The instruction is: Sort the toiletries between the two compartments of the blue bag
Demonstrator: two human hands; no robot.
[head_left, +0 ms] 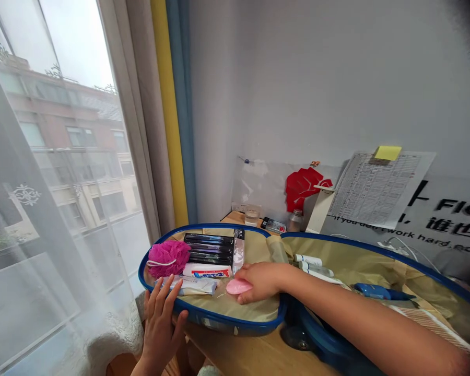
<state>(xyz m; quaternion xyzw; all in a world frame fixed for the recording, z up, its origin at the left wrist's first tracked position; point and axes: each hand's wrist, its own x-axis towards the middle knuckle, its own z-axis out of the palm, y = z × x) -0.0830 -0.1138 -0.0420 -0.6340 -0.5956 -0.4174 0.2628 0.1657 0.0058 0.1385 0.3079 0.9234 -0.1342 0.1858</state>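
A blue-rimmed suitcase [254,328] lies spread open, its two beige-lined halves side by side. Over the left half, my right hand [264,281] grips a smooth pink oval item [238,286], whose exact kind I cannot make out. My left hand [162,318] has its fingers spread at the suitcase's near left rim, close to a white packet [196,285]. Behind the packet lies a white toothpaste tube [208,270] with red and blue print. Several dark toothbrush packs [209,249] sit farther back, beside a magenta bath puff [168,258].
White-capped bottles [308,260] and a blue tube [382,291] lie in the right half, partly behind my forearm. The suitcase rests on a wooden table [219,350]. A glass jar [252,216] stands behind it; curtains [172,115] hang at the left.
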